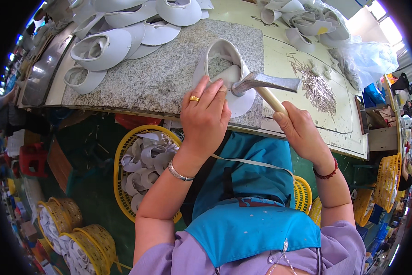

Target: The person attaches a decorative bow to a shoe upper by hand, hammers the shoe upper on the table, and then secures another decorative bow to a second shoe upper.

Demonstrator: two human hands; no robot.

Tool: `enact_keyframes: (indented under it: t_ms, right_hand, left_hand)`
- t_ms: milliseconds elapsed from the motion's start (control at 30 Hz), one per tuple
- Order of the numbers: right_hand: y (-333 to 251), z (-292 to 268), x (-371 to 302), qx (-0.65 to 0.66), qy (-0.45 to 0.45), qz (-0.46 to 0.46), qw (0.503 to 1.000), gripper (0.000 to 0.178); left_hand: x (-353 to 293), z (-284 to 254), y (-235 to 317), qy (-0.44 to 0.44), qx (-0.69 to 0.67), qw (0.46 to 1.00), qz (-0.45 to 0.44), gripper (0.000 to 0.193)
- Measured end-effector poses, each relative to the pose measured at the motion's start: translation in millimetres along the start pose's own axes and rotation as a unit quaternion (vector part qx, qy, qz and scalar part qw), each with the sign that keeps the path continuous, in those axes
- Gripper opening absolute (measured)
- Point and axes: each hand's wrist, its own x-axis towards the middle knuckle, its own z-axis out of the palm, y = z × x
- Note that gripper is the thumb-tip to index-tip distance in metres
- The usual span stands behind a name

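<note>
A white shoe upper (241, 106) lies on the speckled stone slab (169, 75), its padded opening facing up and away from me. My left hand (203, 120) holds the upper down, fingers pressed together on its left part. My right hand (303, 131) is closed round the pale wooden handle of a hammer (271, 99). The round face of the metal hammer head is at the upper, just right of my left fingertips; I cannot tell whether it touches. More white shoe uppers (98, 49) are piled at the slab's far left.
Thin pale strips (317, 89) are heaped on the table right of the slab. Beyond them, more uppers (309, 23) lie by clear plastic bags (369, 59). A yellow basket (118, 172) of white pieces stands below the table edge at left. Other baskets (93, 250) stand lower left.
</note>
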Motion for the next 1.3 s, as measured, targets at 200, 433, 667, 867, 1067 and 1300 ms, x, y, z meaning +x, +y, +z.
enact_keyframes:
  t_ms: [200,433,667,867,1067,1300]
  right_hand:
    - [-2.6,-2.4,-5.4,-0.076,0.003,-0.068,0.995,0.026]
    - [-15.2,-9.7,2.8,-0.146,-0.008,-0.057,0.988,0.027]
    - [-25.2,-13.2,10.0,-0.200,-0.007,-0.034,0.979,0.030]
    - [-9.3,0.3,12.1,-0.113,0.034,-0.007,0.993,0.033]
    - [-1.8,-7.4,1.6,0.018,0.010,0.033,0.999,0.038]
    - [-4.1,-4.8,-2.1,-0.037,0.000,0.027,0.999,0.036]
  left_hand:
    - [4.2,-3.3,3.7,-0.012,0.006,1.000,-0.006,0.026]
    - [4.9,-3.2,4.9,-0.002,-0.004,1.000,-0.029,0.022]
    - [5.6,-2.0,4.2,-0.013,-0.011,0.999,-0.029,0.024]
    - [9.5,-3.4,4.0,-0.015,-0.011,0.999,-0.029,0.026]
    - [5.5,-0.7,2.7,-0.012,0.008,1.000,-0.012,0.026]
    - [4.8,-0.5,6.0,-0.011,0.028,0.999,-0.018,0.029]
